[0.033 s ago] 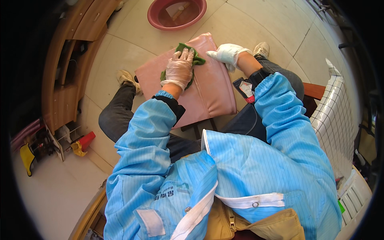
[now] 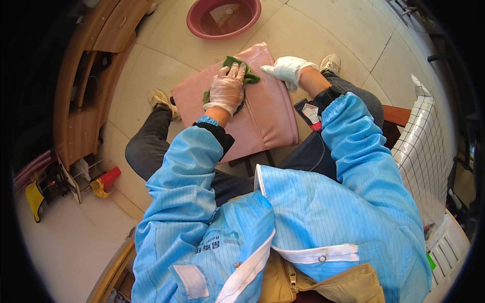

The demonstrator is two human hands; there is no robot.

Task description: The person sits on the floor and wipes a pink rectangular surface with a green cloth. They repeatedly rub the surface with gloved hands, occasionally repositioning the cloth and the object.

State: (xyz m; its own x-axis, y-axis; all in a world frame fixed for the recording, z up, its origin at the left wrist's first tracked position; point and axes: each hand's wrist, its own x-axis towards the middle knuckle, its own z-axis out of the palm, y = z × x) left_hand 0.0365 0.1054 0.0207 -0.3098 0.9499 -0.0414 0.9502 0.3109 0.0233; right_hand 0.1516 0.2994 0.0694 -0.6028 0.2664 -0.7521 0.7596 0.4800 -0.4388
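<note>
A pink, leather-looking padded seat or cushion lies between my legs, a seam running across it. On its upper left part is a crumpled green cloth. My left hand, in a thin see-through glove, presses down on this cloth with fingers slightly bent, and green edges stick out around it. My right hand, in a white glove, grips the cushion's far right edge. Its thumb rests on top, while the other fingers are partly hidden at the side.
A red plastic basin with a little liquid stands on the tiled floor beyond the cushion. Wooden cabinets line the left side. A white checked sheet hangs at the right, above a white slatted plastic piece. Dark legs show under the cushion.
</note>
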